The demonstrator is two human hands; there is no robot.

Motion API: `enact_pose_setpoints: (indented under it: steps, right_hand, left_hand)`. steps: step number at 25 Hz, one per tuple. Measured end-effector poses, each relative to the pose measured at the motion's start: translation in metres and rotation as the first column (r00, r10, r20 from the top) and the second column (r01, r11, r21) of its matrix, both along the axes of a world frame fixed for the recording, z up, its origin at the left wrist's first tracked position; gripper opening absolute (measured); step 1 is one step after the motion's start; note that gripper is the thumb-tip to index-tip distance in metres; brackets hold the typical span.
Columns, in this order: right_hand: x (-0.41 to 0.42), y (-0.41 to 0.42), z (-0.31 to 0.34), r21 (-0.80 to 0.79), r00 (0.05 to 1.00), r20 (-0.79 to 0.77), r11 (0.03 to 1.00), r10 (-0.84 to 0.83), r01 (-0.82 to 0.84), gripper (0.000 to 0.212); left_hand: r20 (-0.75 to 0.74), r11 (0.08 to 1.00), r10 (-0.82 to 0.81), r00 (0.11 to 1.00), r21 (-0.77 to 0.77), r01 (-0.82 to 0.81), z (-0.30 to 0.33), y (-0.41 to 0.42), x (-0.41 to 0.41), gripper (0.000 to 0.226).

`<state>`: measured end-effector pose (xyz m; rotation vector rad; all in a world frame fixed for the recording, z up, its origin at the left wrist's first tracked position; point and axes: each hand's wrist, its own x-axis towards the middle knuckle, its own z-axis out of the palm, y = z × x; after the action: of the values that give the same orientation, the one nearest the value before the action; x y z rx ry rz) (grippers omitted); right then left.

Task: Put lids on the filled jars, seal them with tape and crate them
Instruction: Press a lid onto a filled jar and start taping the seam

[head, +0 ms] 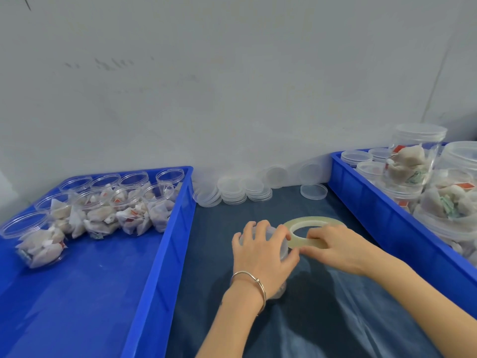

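We hold a lidded jar on the dark counter between the two blue crates, and we are sealing it with tape. Our left hand lies over the lid, its fingers spread and curled down around the rim, so the jar is almost hidden under it. Our right hand holds the tape roll just beside the jar, the fingers pressed together over the near edge of the roll; the thumb seems to press the tape end against the jar wall, but we cannot tell this for sure. To do this step well, we think the left hand should keep the lid pushed down firmly and turn the jar, while the right hand keeps the tape tight and level on the seam between lid and jar, so that no wrinkle comes. Now we count. In the left crate we see about nine filled jars without lids. At the wall stand about four low stacks of spare lids, and one single lid lies apart. In the right crate the sealed jars are piled up; we see at least five, the others are cut by the edge.
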<state>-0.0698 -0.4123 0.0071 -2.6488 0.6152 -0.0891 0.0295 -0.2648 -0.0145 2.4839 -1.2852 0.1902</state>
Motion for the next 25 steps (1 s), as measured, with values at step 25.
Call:
enact_pose_setpoints:
  steps: [25]
  right_hand:
    - [-0.004, 0.01, -0.016, -0.244, 0.994, 0.103, 0.967, -0.046, 0.07, 0.041]
  left_hand:
    - [-0.051, 0.994, -0.011, 0.999, -0.107, 0.006, -0.006, -0.007, -0.011, 0.022]
